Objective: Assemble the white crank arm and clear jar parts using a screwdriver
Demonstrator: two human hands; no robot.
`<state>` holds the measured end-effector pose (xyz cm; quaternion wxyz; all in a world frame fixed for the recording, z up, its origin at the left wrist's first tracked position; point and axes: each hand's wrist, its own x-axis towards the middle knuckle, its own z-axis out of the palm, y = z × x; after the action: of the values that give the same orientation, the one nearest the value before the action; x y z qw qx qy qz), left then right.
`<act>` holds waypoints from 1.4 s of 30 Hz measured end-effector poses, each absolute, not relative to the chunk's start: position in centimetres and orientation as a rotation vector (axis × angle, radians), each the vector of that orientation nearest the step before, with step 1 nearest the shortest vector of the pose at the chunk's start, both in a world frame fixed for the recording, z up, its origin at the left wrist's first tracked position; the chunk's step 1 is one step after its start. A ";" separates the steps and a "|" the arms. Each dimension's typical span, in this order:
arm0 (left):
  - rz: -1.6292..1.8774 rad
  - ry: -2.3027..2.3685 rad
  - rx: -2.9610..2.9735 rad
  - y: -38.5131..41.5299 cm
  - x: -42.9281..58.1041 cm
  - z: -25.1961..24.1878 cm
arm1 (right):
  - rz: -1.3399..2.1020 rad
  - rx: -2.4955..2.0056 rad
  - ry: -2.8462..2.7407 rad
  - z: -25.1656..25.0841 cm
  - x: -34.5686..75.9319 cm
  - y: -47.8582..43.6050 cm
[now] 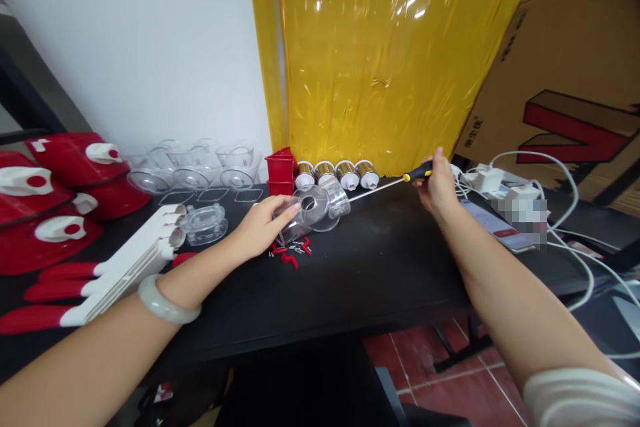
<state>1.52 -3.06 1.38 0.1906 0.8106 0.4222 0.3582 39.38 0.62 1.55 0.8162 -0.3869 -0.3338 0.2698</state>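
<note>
Sleeve (580, 397) lies near right; right hand (439, 185) is wrapped round a screwdriver (406, 177) pointed at the clear cup (316, 205), mid-table (380, 280). Left hand (273, 219) grips its left side; best brace firmly, screwdriver in line.

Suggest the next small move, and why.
Probably a gentle turn of the screwdriver while the left hand braces the clear container: the right hand grips the screwdriver, and its shaft reaches the container's right end, though tip contact is unclear.
</note>
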 end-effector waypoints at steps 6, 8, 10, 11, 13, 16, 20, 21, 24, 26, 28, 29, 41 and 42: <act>0.987 1.187 2.192 -2.8 1.4 1.2 | 0.603 -0.810 -0.866 1.4 40.2 0.6; 0.980 1.187 2.178 -2.7 1.3 1.2 | 0.560 -0.813 -0.857 1.3 40.2 0.9; 0.984 1.180 2.173 -2.8 1.3 1.3 | 0.495 -0.811 -0.837 1.2 40.3 1.1; 0.993 1.177 2.170 -2.8 1.3 1.3 | 0.471 -0.810 -0.824 1.2 40.4 1.2; 1.012 1.173 2.154 -2.9 1.4 1.3 | 0.473 -0.803 -0.799 1.2 40.4 1.1; 1.027 1.167 2.091 -2.9 1.5 1.2 | 0.579 -0.752 -0.821 1.6 40.3 0.5; 1.059 1.131 1.982 -2.4 1.3 0.7 | 0.704 -0.738 -0.875 1.8 39.7 -0.1; 1.065 1.126 1.963 -2.3 1.3 0.6 | 0.705 -0.749 -0.861 1.8 39.6 -0.1; 1.075 1.131 1.946 -1.9 1.2 0.3 | 0.622 -0.796 -0.802 1.5 39.3 0.3; 1.075 1.136 1.961 -1.9 1.2 0.3 | 0.554 -0.827 -0.800 1.5 39.2 0.5; 1.072 1.144 1.979 -2.0 1.3 0.3 | 0.548 -0.842 -0.810 1.6 39.2 0.5; 1.068 1.148 1.985 -2.1 1.3 0.4 | 0.568 -0.837 -0.806 1.8 39.2 0.3; 1.037 1.179 2.051 -1.9 1.2 0.2 | 0.555 -0.830 -0.796 1.9 39.1 0.1; 1.035 1.184 2.054 -1.8 1.2 0.1 | 0.556 -0.835 -0.788 1.9 39.2 0.1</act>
<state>1.18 -1.82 0.14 0.2737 0.7638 0.4401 0.3847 39.16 0.13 1.87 0.8033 -0.3900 -0.3678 0.2595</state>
